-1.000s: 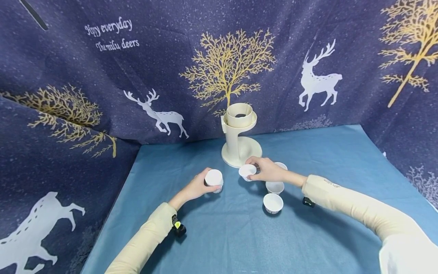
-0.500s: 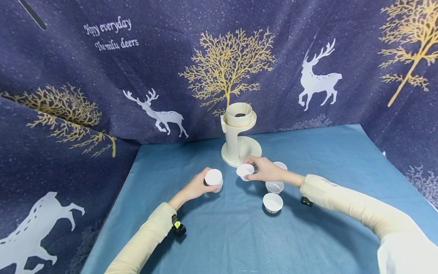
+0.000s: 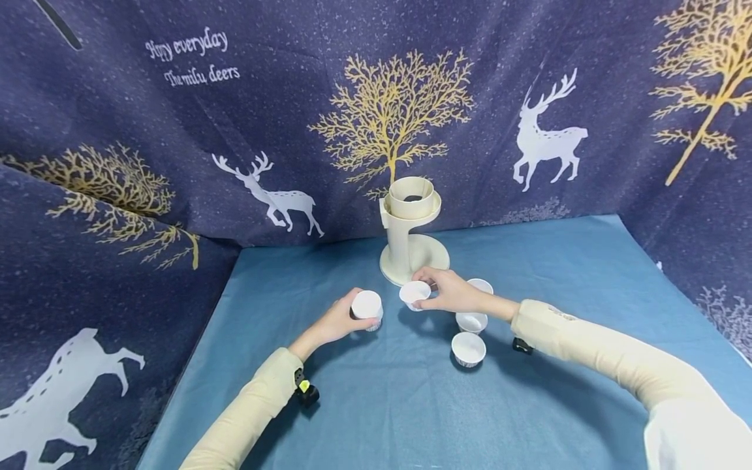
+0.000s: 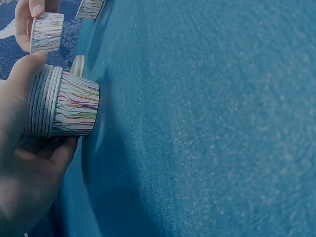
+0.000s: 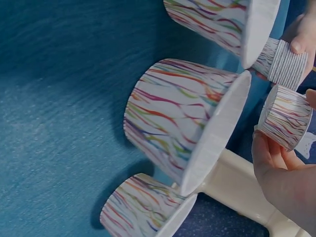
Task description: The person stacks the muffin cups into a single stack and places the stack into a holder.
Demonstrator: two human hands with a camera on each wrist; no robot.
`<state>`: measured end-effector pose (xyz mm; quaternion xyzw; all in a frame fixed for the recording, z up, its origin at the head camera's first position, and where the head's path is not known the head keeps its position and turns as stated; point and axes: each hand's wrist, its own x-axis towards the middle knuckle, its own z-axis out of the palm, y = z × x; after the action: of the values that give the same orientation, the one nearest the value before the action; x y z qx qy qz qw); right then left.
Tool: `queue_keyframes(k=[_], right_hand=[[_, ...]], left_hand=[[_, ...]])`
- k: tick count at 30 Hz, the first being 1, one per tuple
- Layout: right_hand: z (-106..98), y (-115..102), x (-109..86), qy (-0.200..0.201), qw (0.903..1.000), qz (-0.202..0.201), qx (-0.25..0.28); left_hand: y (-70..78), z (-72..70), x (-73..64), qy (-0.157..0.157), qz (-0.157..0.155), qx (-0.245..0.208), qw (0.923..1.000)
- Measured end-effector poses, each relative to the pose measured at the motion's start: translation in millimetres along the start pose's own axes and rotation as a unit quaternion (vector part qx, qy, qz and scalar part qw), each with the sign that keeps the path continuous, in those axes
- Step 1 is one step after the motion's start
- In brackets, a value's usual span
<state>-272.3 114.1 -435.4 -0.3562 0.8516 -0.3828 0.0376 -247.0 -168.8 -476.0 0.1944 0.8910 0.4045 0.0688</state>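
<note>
In the head view my left hand (image 3: 339, 318) grips a stack of nested white paper cups (image 3: 367, 305) left of the table's middle. Several stacked rims and colourful wavy stripes show on that stack in the left wrist view. My right hand (image 3: 452, 290) pinches a single paper cup (image 3: 414, 294) by its side, mouth up, a short way right of the stack. Three more cups stand mouth up in a row under and beside the right forearm: a front cup (image 3: 469, 348), a middle cup (image 3: 472, 321) and a back cup (image 3: 482, 285), partly hidden by the arm.
A cream stand (image 3: 400, 245) with a round base and a ring-shaped top holder (image 3: 411, 199) rises behind the hands. Blue cloth (image 3: 376, 418) covers the table. A dark curtain (image 3: 264, 117) with deer and trees hangs at the back and sides.
My right hand has moved a little to the left with its single cup, closer to the stack. The left hand and its stack stay put, as do the three standing cups.
</note>
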Motion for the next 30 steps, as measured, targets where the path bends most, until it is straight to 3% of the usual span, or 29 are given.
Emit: queue_keyframes(k=[30], right_hand=[[5, -21, 10.7, -0.006, 0.9991, -0.042, 0.003]], left_hand=[[0.2, 1.4, 0.3, 0.004, -0.003, 0.008, 1.0]])
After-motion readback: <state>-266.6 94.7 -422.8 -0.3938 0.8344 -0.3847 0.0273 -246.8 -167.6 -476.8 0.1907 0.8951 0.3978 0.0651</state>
